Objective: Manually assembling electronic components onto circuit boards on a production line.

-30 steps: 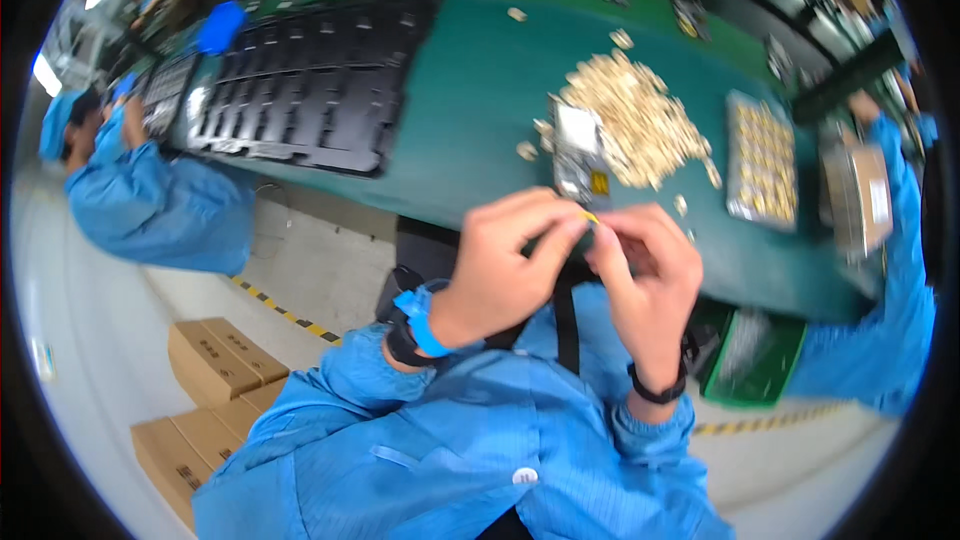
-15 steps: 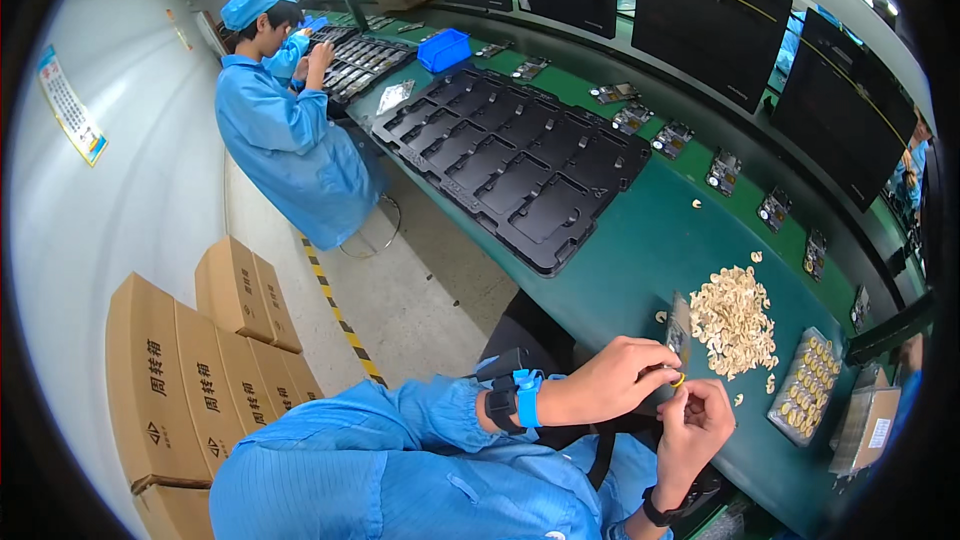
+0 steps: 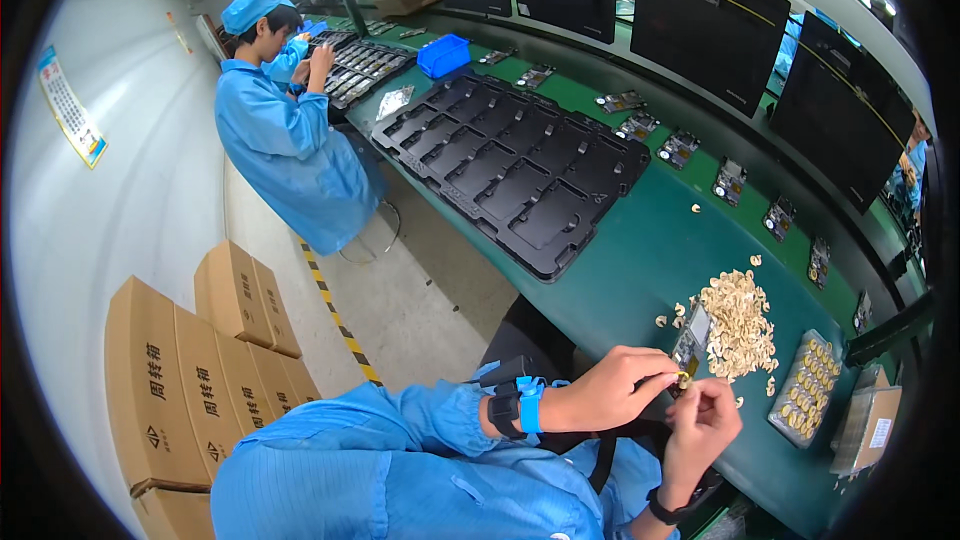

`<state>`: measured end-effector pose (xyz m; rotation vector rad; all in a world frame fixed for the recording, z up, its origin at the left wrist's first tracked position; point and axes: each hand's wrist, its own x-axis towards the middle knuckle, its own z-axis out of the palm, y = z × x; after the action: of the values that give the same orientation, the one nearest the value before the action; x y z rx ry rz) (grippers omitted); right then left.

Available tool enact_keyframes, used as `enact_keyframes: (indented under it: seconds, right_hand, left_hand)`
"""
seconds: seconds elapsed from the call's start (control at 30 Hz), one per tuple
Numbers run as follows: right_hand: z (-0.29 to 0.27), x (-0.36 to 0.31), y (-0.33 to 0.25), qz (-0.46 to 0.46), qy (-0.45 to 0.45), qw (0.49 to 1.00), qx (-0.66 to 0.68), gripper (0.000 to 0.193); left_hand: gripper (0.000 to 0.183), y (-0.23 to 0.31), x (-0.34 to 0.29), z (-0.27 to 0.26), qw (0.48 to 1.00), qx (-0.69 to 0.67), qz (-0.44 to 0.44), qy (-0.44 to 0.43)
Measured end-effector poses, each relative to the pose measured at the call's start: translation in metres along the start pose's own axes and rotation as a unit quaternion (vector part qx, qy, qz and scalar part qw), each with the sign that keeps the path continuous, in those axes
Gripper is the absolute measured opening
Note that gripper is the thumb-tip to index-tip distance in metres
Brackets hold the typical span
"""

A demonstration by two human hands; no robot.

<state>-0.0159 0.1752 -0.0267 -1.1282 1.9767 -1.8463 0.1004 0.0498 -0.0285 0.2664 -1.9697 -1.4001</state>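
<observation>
Close together over the near right of the bench, my left hand (image 3: 632, 387) and my right hand (image 3: 704, 422) meet at the fingertips. A small circuit board (image 3: 691, 338) with a silvery face stands tilted there, its lower end at my left fingers, which are closed on it. Between both sets of fingertips shows a small round yellow part (image 3: 685, 379); my right thumb and fingers pinch at it. The fingers partly hide the board's lower end. Just beyond lies a pile of small cream curved pieces (image 3: 738, 325), with a few loose ones around it.
A clear tray of round gold parts (image 3: 807, 388) sits at right beside a small carton (image 3: 868, 425). A large black moulded tray (image 3: 520, 165) covers the bench's left. Circuit boards (image 3: 730, 182) line the green strip below dark screens (image 3: 710, 25). A co-worker (image 3: 285, 120) sits far left.
The circuit board at my fingers has turned, so more of its silvery face shows. My hands have shifted only slightly. The boards on the green strip have moved a little to the right.
</observation>
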Motion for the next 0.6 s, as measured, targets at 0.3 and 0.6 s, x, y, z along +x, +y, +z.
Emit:
enact_keyframes:
  seconds: [0.3, 0.6]
  right_hand:
    - [-0.054, 0.101, 0.071, 0.015, 0.055, 0.943, -0.329, 0.020]
    - [-0.050, 0.061, 0.026, 0.021, 0.065, 0.980, -0.186, 0.017]
  left_hand:
    - [0.015, -0.003, 0.006, -0.012, 0.998, -0.017, -0.042, 0.054]
    - [0.014, -0.010, 0.011, -0.003, 0.999, -0.006, -0.017, 0.038]
